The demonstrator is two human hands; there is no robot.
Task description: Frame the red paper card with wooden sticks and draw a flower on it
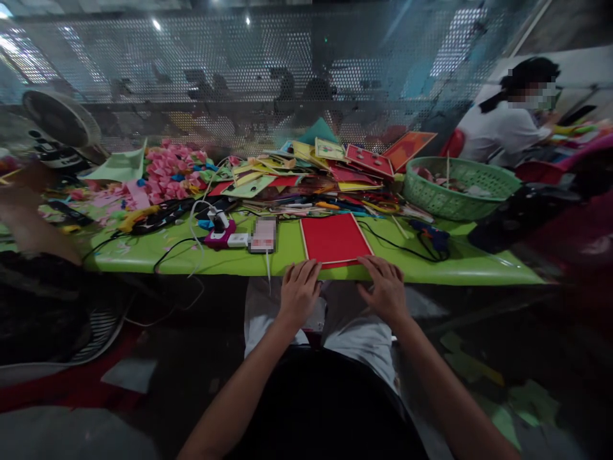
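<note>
A red square sheet of paper (335, 239) edged with thin pale strips lies on the green-covered table, close to its front edge. A sliver of red shows past the front strip. My left hand (301, 289) touches the sheet's near left corner, its fingers stretched forward over the table edge. At the near right corner, the fingertips of my right hand (385, 287) rest on the front strip, with the thumb apart below. Neither hand is wrapped round anything. Left of the sheet sits a phone (263, 234) with a white cable plugged in.
A purple power strip (220, 235) with chargers and cables lies left. Behind are piled paper cards (330, 169), pens and pink paper pieces (175, 169). A blue glue gun (431, 237) and green basket (460, 191) stand right. Other people sit on both sides; a fan (62, 121) stands left.
</note>
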